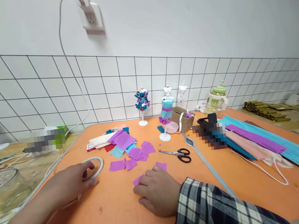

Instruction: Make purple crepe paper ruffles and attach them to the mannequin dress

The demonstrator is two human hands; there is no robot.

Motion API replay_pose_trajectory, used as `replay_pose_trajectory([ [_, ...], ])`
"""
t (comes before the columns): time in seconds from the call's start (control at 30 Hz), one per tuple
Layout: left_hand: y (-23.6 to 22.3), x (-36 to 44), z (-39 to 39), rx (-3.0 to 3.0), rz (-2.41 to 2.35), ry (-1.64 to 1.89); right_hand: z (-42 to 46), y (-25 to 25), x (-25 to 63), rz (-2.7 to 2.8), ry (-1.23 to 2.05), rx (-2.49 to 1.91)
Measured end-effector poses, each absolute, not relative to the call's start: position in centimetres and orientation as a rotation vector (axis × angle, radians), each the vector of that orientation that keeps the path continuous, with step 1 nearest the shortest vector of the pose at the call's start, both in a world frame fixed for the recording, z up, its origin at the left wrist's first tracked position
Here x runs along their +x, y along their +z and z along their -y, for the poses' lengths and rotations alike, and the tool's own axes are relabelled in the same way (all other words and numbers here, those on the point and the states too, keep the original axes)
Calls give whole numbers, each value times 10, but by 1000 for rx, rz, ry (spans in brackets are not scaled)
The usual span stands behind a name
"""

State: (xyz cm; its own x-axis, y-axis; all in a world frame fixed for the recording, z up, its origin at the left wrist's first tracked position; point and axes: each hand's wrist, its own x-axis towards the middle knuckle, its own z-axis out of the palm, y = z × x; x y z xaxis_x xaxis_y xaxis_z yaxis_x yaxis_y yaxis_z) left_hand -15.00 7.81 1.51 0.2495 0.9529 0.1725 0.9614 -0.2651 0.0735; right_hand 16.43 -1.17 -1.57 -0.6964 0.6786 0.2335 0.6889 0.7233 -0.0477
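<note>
My left hand (pixel 77 179) is closed at the left side of a white tape roll (pixel 100 164), its fingers curled over the ring, part of which the hand hides. My right hand (pixel 159 192) rests low on the table, fingers bent and close together over a purple paper piece (pixel 137 180). Another purple corner (pixel 161 166) shows just beyond its knuckles; the fingertips' grip is partly hidden. Cut purple paper squares (pixel 135 153) lie loosely beyond both hands. Scissors (pixel 178 154) with black handles lie to their right, blades pointing left.
Small dress forms stand at the back: one covered in teal and purple pieces (pixel 142 101), one wrapped in blue (pixel 167 104). A cardboard box (pixel 181 117) and a bottle (pixel 217 98) are near the wall. Folded coloured paper (pixel 273 140) lies right. A grey strap (pixel 210 166) crosses the orange table (pixel 118 210).
</note>
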Motion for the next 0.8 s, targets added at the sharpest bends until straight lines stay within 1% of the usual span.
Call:
replay_pose_trajectory([
  [0.1, 31, -133, -67, -2390, 1660, -197, 8, -12, 178, 2584, 77, -1060],
  [0.2, 38, -101, -47, -2742, 1233, -248, -2, -9, 203, 2459, 101, -1300],
  [0.27, 32, -74, -30, -2858, 1033, -331, -9, -9, 217, 2500, 71, -1372],
  [0.33, 18, -48, -15, -2908, 997, -373, -15, -12, 225, 2565, 39, -1372],
  [0.4, 4, -29, -5, -2874, 1081, -343, -20, -15, 227, 2595, 1, -1367],
  [0.53, -12, -16, -2, -2946, 959, -268, -24, -16, 223, 2561, -37, -1318],
  [0.67, -11, -9, -7, -2969, 963, -322, -16, -12, 217, 2380, 111, -1280],
  [0.73, -9, -1, -11, -2975, 1015, -337, -8, -12, 212, 2370, 212, -1241],
  [0.8, -9, 6, -14, -2999, 1042, -345, -2, -14, 207, 2397, 247, -1243],
])
